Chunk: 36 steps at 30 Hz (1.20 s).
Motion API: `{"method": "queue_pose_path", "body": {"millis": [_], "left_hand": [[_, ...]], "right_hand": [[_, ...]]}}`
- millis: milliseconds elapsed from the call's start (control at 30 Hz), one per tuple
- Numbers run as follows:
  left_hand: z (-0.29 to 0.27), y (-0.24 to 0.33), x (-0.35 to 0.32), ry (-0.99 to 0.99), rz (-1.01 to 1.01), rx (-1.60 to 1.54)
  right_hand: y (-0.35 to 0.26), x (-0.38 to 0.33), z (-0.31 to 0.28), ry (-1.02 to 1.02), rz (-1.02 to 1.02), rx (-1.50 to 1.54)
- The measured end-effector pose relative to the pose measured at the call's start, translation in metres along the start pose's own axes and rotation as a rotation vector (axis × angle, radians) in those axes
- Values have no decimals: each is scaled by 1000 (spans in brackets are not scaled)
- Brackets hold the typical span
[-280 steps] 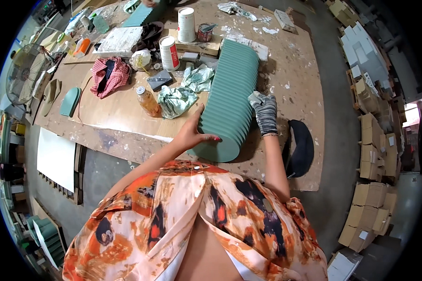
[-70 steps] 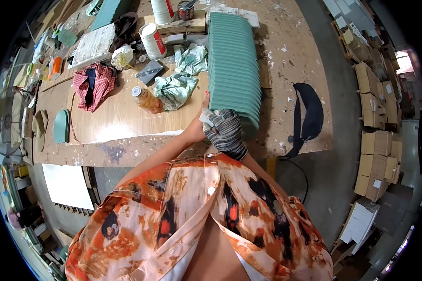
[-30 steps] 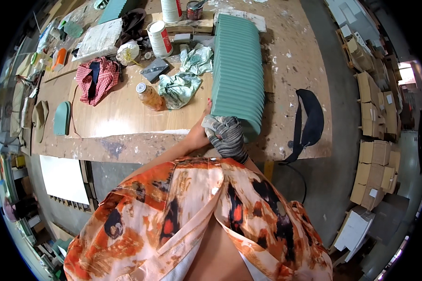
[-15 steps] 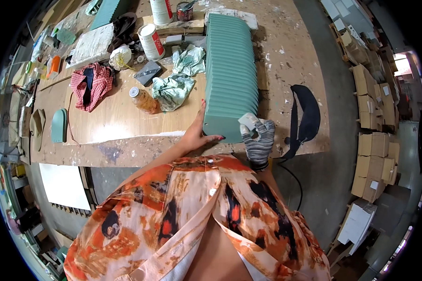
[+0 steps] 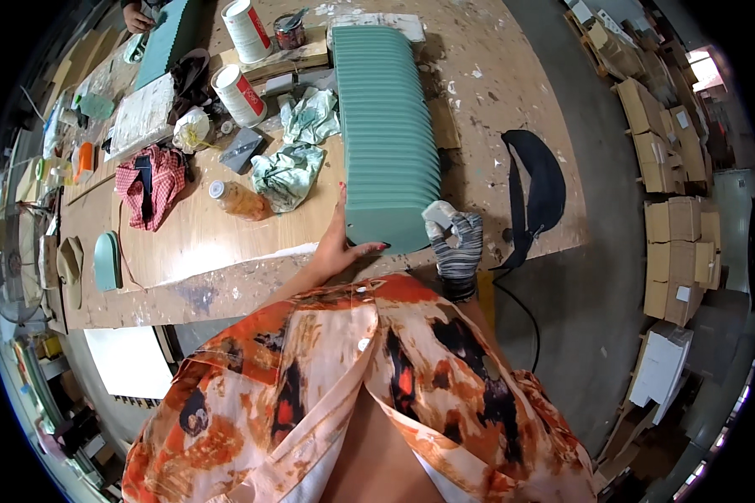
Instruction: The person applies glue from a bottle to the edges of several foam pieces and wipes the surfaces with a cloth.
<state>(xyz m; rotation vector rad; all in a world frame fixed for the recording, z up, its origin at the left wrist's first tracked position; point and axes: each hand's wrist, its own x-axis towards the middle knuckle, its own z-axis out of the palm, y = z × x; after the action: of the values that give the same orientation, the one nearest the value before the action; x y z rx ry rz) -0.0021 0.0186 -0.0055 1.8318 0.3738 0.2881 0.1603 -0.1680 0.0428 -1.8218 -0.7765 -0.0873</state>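
A long green ribbed piece with a smooth, rounded near end lies lengthwise in front of me. My bare left hand grips its near left corner, fingers along the left side and thumb stretched along the near end. Beside the near right corner is my right hand, in a grey striped knit glove. Its thumb and fingers pinch a small whitish pad; whether the pad touches the piece I cannot tell. Crumpled, green-stained cloths and a jar of amber liquid sit left of the piece.
White cans, a dark grey block and a red checked cloth occupy the workbench's left. A black pouch with a strap lies at right. Another person's hand is by a second green piece. Cardboard boxes stand farther right.
The whole view has shifted slightly. My right hand has moved a little rightward from the piece's near end, still pinching the pad. Another person's hand has appeared at the far left.
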Motion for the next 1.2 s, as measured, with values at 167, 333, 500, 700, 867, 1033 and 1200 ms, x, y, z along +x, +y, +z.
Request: {"method": "queue_pose_path", "body": {"millis": [167, 333, 500, 700, 867, 1033, 1200], "left_hand": [[-1, -2, -4, -22, -73, -62], [3, -6, -3, 49, 65, 82], [5, -14, -4, 32, 14, -19], [-5, -8, 1, -39, -36, 63], [-9, 12, 4, 36, -54, -195], [-18, 33, 14, 126, 61, 44], [-15, 38, 20, 96, 10, -77]], "right_hand": [[11, -16, -9, 30, 123, 54], [29, -38, -15, 20, 312, -74], [22, -49, -15, 64, 371, 58], [35, -53, -26, 33, 467, 114], [29, -9, -30, 35, 302, 108], [-3, 35, -6, -74, 134, 99], [-49, 49, 21, -209, 64, -23]]}}
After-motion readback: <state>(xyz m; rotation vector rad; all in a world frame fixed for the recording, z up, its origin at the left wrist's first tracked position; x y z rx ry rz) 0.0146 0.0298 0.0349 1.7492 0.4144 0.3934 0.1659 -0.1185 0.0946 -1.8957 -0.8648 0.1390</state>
